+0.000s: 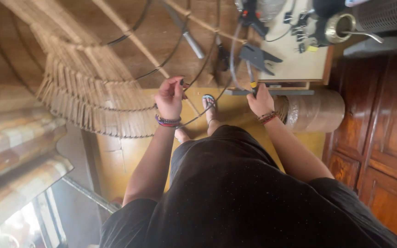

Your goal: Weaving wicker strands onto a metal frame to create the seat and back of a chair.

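We see open room between our left hand (170,97) and right hand (260,100), crossed only by thin wire (197,115). The woven frame (88,92) blocks the left side; a cardboard roll (315,110) and a tool board (295,55) block the right.

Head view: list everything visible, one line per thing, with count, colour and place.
wire frame: one, dark, upper centre
woven straw fringe: one, tan, on the frame's left
clamps: two or so, dark grey, top centre
board: one, pale, top right
wrapped roll: one, brown, right of centre
cabinet: one, reddish wood, right
sandalled foot: one, centre
left hand: on the wire frame
right hand: holding a tool, hard to identify
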